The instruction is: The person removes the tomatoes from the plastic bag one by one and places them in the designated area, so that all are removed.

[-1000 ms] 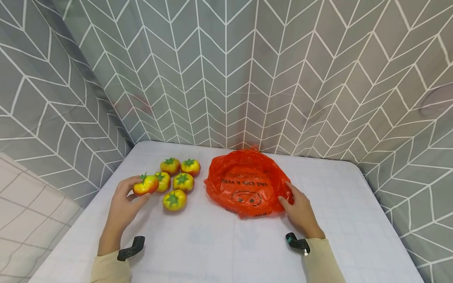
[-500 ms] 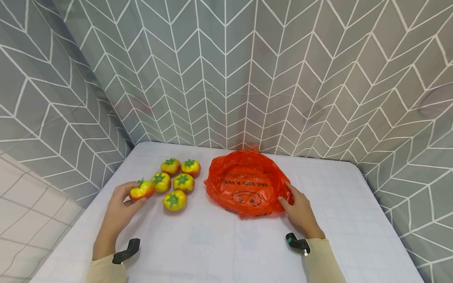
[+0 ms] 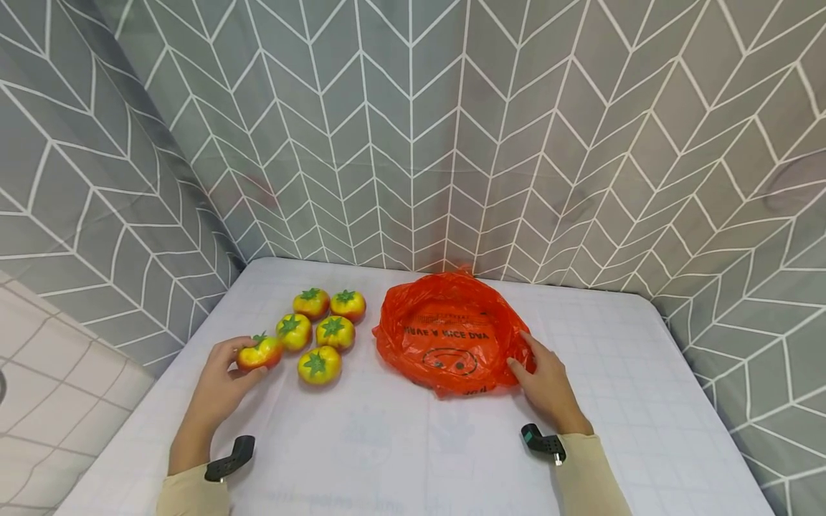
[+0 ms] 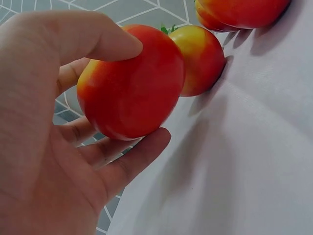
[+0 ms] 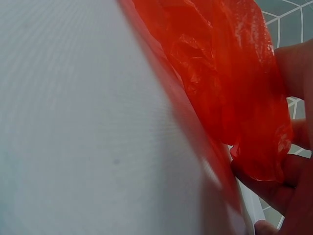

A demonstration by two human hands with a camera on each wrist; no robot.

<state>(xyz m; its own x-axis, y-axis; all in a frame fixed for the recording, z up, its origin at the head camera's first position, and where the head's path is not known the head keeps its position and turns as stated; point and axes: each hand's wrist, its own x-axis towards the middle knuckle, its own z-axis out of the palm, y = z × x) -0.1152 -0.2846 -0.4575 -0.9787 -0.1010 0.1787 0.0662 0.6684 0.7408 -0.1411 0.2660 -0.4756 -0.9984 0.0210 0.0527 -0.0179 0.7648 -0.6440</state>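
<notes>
My left hand (image 3: 218, 383) holds a red-and-yellow tomato (image 3: 259, 354) with a green leafy top, at the left of the table. In the left wrist view the thumb lies over this tomato (image 4: 132, 88) and the fingers curl round its other side. Several more tomatoes (image 3: 320, 365) sit grouped just right of that hand. An open red plastic bag (image 3: 445, 337) with black print lies at the table's middle, its rim spread wide. At its right edge my right hand (image 3: 548, 380) pinches the bag; the right wrist view shows thin red plastic (image 5: 254, 122) between thumb and fingers.
A white cloth covers the table (image 3: 400, 444). Behind it and at both sides hang grey curtains (image 3: 439, 143) with a white zigzag pattern. Each wrist wears a small black camera mount (image 3: 232, 459).
My left hand has drawn the tomato a little left and down, away from the tomato beside it, then stayed nearly still. The right hand and the bag have not visibly moved.
</notes>
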